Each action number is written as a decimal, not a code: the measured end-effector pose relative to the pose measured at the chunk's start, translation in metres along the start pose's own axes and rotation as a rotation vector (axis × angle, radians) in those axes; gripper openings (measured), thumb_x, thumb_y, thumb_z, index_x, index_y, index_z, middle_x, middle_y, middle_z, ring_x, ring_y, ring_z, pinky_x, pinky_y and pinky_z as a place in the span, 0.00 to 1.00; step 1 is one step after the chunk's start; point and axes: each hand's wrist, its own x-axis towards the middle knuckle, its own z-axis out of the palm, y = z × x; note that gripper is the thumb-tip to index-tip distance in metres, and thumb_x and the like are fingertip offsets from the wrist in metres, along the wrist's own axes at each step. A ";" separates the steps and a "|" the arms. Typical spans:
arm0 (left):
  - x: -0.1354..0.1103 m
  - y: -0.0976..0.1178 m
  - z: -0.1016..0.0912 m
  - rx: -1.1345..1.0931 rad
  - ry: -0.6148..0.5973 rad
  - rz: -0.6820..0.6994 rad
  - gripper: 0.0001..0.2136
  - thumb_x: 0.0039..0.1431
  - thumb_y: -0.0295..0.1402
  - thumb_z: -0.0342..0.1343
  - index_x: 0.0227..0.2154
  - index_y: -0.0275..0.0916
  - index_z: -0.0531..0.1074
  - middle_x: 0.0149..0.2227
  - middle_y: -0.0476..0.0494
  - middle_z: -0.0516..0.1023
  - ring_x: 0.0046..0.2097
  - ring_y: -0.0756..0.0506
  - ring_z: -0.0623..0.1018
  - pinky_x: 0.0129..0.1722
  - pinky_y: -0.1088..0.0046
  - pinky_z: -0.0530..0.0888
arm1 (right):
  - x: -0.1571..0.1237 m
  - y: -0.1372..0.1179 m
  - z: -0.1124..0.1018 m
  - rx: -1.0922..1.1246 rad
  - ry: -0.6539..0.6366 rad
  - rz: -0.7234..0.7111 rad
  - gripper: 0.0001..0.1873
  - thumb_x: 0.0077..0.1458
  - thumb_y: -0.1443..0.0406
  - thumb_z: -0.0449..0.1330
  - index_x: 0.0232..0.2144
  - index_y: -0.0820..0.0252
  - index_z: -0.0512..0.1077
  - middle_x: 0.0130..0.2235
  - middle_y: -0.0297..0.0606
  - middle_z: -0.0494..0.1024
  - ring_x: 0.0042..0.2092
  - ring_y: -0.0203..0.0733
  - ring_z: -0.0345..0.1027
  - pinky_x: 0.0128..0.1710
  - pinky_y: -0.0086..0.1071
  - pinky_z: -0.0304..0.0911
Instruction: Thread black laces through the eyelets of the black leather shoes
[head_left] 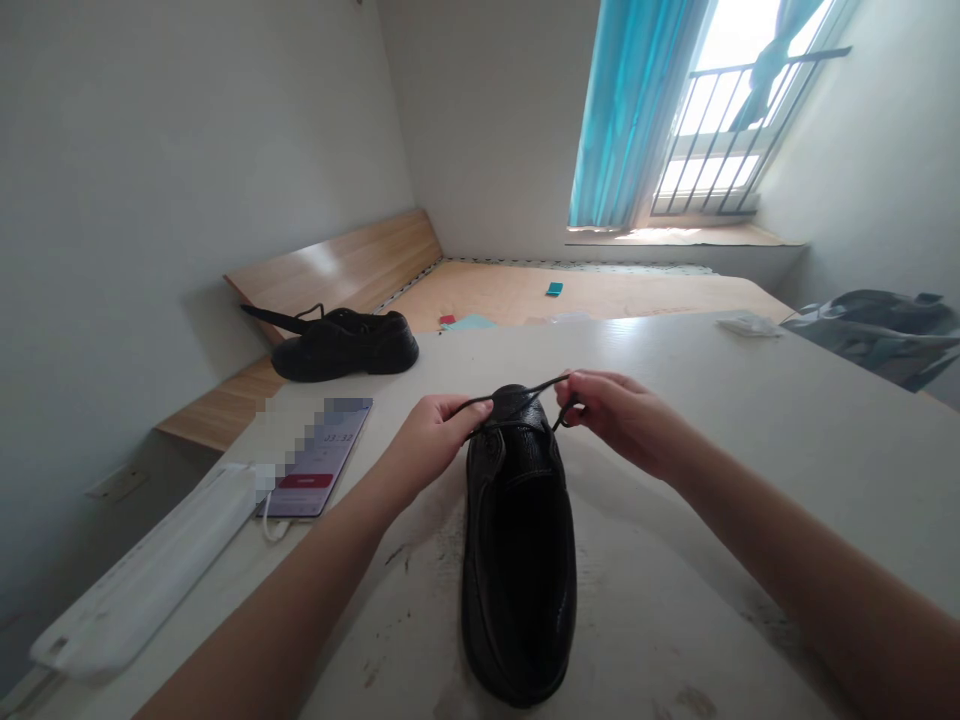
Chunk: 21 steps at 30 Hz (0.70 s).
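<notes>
A black leather shoe (480, 560) stands upright on the white table, its heel toward me and its toe pointing away. Thin dark shoelaces (541, 386) run across the top of its tongue. My left hand (439, 435) pinches one lace at the left side of the shoe. On the right, my right hand (611, 410) is closed on the other lace, a small loop of which hangs below the fingers. Between the two hands the laces are drawn out above the shoe's front. The toe is partly hidden behind the tongue and laces.
Another black shoe (345, 345) rests at the table's far left edge. Nearer, a phone (330, 460) lies beside a long white power strip (150, 580) and a white cable (274, 528). A clear plastic packet (750, 325) lies far right, near a grey bag (885, 330).
</notes>
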 end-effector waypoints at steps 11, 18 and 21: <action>-0.003 0.013 -0.001 -0.887 0.013 -0.094 0.19 0.48 0.38 0.64 0.15 0.37 0.61 0.21 0.53 0.68 0.27 0.52 0.73 0.33 0.74 0.74 | -0.002 -0.019 -0.011 0.615 -0.054 0.092 0.21 0.50 0.64 0.65 0.14 0.59 0.58 0.15 0.24 0.47 0.18 0.28 0.45 0.24 0.23 0.62; -0.003 0.015 -0.002 -0.849 0.212 0.103 0.11 0.46 0.36 0.63 0.20 0.35 0.70 0.25 0.52 0.73 0.19 0.57 0.66 0.21 0.79 0.66 | -0.003 -0.027 -0.022 0.722 0.139 -0.007 0.15 0.55 0.63 0.58 0.19 0.61 0.63 0.20 0.26 0.48 0.20 0.28 0.38 0.15 0.22 0.40; -0.003 0.007 -0.003 -0.639 0.354 0.316 0.08 0.49 0.35 0.58 0.24 0.35 0.74 0.29 0.48 0.76 0.21 0.56 0.65 0.19 0.78 0.60 | -0.003 -0.031 -0.022 0.680 0.240 -0.071 0.13 0.56 0.63 0.55 0.21 0.61 0.68 0.20 0.27 0.50 0.20 0.28 0.39 0.16 0.23 0.40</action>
